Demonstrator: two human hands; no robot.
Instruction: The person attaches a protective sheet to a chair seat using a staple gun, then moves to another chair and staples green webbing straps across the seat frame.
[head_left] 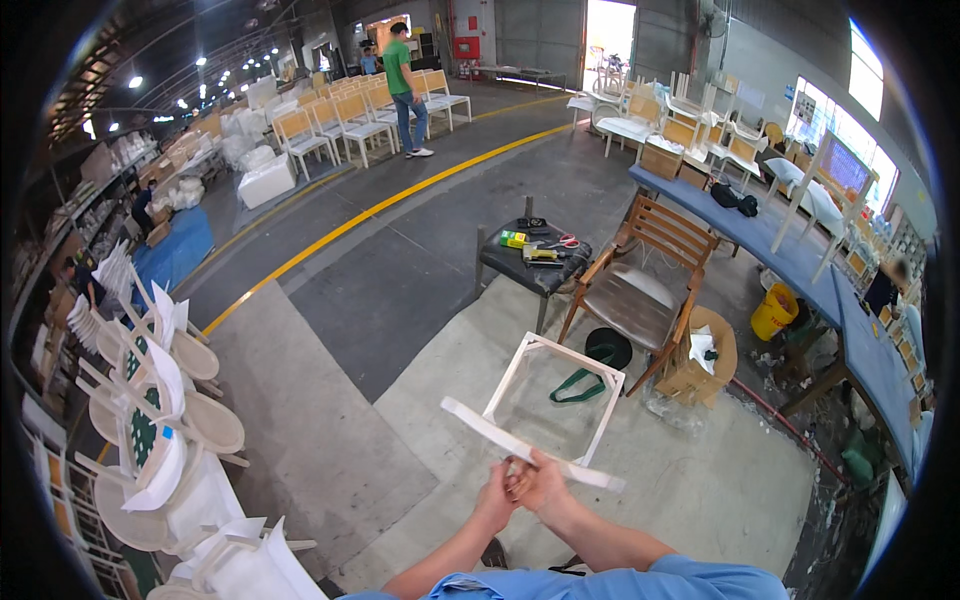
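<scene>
A long, slightly curved pale wooden rail crosses in front of me, tilted down to the right. My right hand is closed at its near edge, fingers against the wood. Right beside it, my left hand has curled fingers meeting those of the right just below the rail; what lies between them is too small to make out. Beyond the rail is a square pale wooden frame with corner blocks, its near side covered by the rail. Whether rail and frame are joined cannot be told. A green strap shows through the frame.
Ahead stand a black stool bearing tools and a brown wooden armchair. A cardboard box and blue worktable are at right. Stacked chair parts line the left. A person in green stands farther off.
</scene>
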